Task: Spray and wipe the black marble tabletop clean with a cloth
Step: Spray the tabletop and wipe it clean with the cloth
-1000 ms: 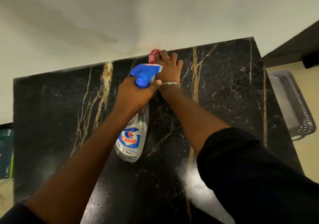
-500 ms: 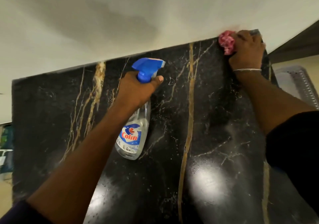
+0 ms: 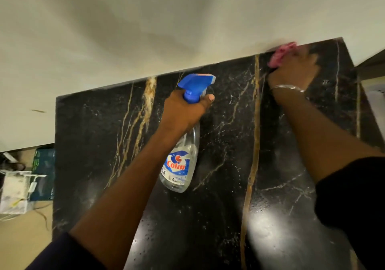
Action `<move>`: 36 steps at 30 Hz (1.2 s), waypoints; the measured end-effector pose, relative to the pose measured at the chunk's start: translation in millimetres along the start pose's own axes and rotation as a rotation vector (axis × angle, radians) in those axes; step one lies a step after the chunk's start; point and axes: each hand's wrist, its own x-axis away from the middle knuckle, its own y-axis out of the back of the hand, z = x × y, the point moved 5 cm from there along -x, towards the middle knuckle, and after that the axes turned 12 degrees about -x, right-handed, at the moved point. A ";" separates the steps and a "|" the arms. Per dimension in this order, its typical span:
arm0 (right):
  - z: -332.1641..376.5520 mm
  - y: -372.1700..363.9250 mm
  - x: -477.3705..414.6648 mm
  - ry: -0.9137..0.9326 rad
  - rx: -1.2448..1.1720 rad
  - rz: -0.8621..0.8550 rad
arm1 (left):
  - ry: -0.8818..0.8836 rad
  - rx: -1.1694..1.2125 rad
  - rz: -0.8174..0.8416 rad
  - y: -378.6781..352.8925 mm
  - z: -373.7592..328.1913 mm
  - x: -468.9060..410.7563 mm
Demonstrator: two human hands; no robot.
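The black marble tabletop (image 3: 218, 207) with gold and white veins fills the lower view. My left hand (image 3: 183, 113) grips the neck of a clear Colin spray bottle (image 3: 181, 165) with a blue trigger head, held over the middle of the top. My right hand (image 3: 291, 69) presses a pink cloth (image 3: 281, 55) onto the far right edge, against the wall. That hand and the cloth are blurred by motion. A metal bangle circles the right wrist.
A pale wall (image 3: 166, 30) runs along the table's far edge. On the floor to the left lie a white box (image 3: 14, 190), cables and a dark green item (image 3: 43, 174). A pale object (image 3: 375, 99) shows at the right edge.
My right hand swept the pink cloth along the far edge from the middle to the far right corner. My left hand kept the spray bottle over the table's middle.
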 end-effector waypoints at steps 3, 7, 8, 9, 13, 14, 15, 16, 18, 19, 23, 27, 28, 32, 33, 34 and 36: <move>70.6 -17.0 47.0 0.158 -0.069 0.057 | 0.012 0.012 0.001 18.0 13.3 0.9; 164.7 -42.8 109.1 0.347 -0.176 0.099 | -0.020 -0.020 0.015 49.0 34.1 2.8; 190.0 -48.6 124.6 0.403 -0.200 0.100 | -0.032 -0.027 0.015 58.7 40.4 2.5; 215.6 -54.4 140.3 0.460 -0.221 0.114 | -0.037 -0.025 0.010 68.4 48.2 1.6; 285.9 -68.4 181.5 0.588 -0.299 0.193 | -0.028 -0.076 0.002 105.6 84.6 -2.3; 288.2 -71.3 182.5 0.605 -0.294 0.179 | -0.036 -0.087 0.007 112.8 91.8 -2.9; 284.7 -72.2 180.6 0.626 -0.270 0.166 | -0.045 -0.100 0.006 119.9 98.3 -3.0; 277.6 -71.3 176.9 0.661 -0.217 0.155 | -0.052 -0.109 -0.002 127.1 105.2 -2.9; 250.8 -65.6 160.8 0.665 -0.120 0.143 | -0.062 -0.099 -0.013 137.2 115.3 -2.0; 234.4 -59.6 151.6 0.620 -0.092 0.136 | -0.068 -0.086 -0.015 140.5 118.8 -1.5; 150.1 -36.3 104.2 0.303 0.037 0.006 | -0.102 -0.046 -0.041 150.2 127.1 0.2; 110.9 -26.6 78.9 0.037 0.082 0.026 | -0.096 0.050 -0.057 164.1 142.3 4.2; 114.4 -27.4 77.9 -0.001 0.076 0.036 | -0.090 0.059 -0.063 170.3 148.9 5.6; 168.0 -42.6 102.9 -0.075 0.017 -0.003 | -0.068 0.060 -0.112 202.7 182.6 6.3; 193.2 -50.6 115.7 -0.044 -0.003 -0.012 | -0.064 0.047 -0.140 215.3 193.8 5.7; 218.8 -58.3 130.1 -0.009 -0.011 -0.016 | -0.059 0.028 -0.164 227.3 204.8 5.0; 270.5 -72.2 163.7 0.041 -0.029 0.000 | -0.032 -0.017 -0.179 249.7 228.4 3.4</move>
